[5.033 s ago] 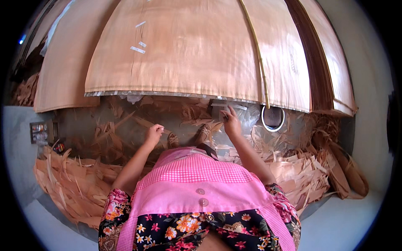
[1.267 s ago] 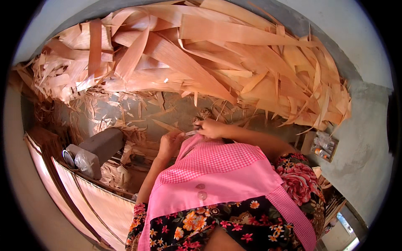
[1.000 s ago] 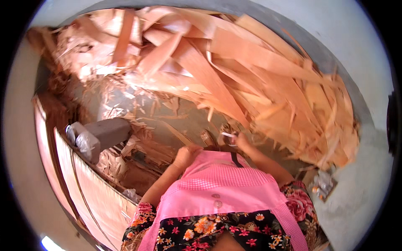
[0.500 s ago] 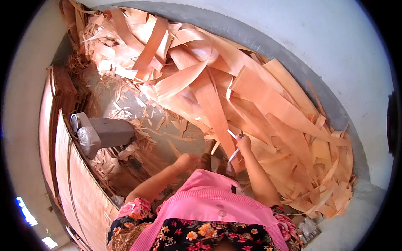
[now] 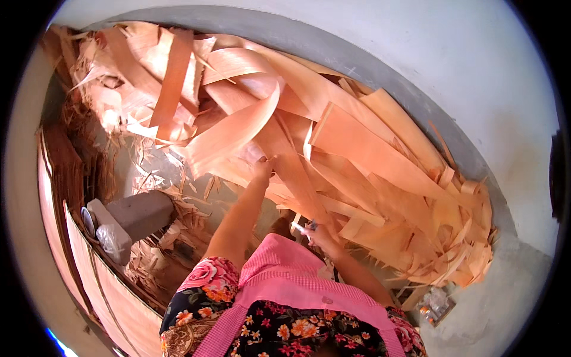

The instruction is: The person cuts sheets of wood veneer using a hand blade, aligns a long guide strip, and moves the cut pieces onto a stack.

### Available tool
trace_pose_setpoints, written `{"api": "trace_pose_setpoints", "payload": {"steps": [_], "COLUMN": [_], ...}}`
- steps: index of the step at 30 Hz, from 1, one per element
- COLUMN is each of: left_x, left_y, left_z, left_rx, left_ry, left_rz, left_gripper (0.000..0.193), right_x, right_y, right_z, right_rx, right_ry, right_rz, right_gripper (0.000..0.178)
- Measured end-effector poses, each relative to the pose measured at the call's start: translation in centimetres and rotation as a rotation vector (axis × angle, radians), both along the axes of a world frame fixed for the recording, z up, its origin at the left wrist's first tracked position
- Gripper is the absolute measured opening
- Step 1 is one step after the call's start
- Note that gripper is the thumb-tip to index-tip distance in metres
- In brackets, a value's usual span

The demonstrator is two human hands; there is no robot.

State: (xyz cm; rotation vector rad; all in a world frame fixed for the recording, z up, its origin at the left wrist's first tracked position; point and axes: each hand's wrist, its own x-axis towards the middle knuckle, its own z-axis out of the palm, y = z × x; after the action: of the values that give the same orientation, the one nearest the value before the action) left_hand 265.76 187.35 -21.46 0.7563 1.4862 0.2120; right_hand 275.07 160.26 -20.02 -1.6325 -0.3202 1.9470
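Observation:
My left hand [image 5: 263, 167] is stretched forward at the edge of a long, pale orange-brown wood veneer strip [image 5: 291, 172], its fingers closed on that edge. The strip slopes down from the heap toward my body. Close to my apron, my right hand [image 5: 322, 235] is closed around a slender white tool [image 5: 301, 228]. One end of it sticks out past the fingers; a small dark bit shows beside it, and its exact kind is unclear. A broad curled veneer sheet [image 5: 238, 134] lies just beyond my left hand.
A large heap of loose veneer sheets [image 5: 380, 149] runs along the wall [image 5: 416, 98]. At left are a grey stool-like object with a plastic bag [image 5: 113, 241] and upright stacked panels [image 5: 101, 279]. Scraps litter the floor. A small box of items [image 5: 436, 306] sits at lower right.
My left hand has moved from near my body out to the veneer strip and closed on it. My right hand has come lower and nearer my apron with the white tool. The view has shifted.

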Motion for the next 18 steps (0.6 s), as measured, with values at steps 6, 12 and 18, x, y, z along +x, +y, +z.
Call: {"api": "trace_pose_setpoints", "payload": {"steps": [6,12,18], "left_x": [3.0,11.3,6.9], "left_y": [0.5,1.0,0.6], "left_z": [4.6,7.4,1.6], "left_rx": [-0.301,-0.458,0.041], "left_ry": [-0.846,-1.333,-0.138], "left_rz": [0.177,0.204,-0.034], "left_gripper": [0.028,0.026,0.039], "right_x": [-1.6,5.7,12.8], "right_y": [1.0,3.3,5.1], "right_z": [0.6,-1.3,-0.2], "right_rx": [0.065,0.222,0.219], "right_ry": [-0.178,-0.245,-0.322], "right_rz": [-0.293,-0.751,-0.887], "right_gripper": [0.021,0.038,0.019]}}
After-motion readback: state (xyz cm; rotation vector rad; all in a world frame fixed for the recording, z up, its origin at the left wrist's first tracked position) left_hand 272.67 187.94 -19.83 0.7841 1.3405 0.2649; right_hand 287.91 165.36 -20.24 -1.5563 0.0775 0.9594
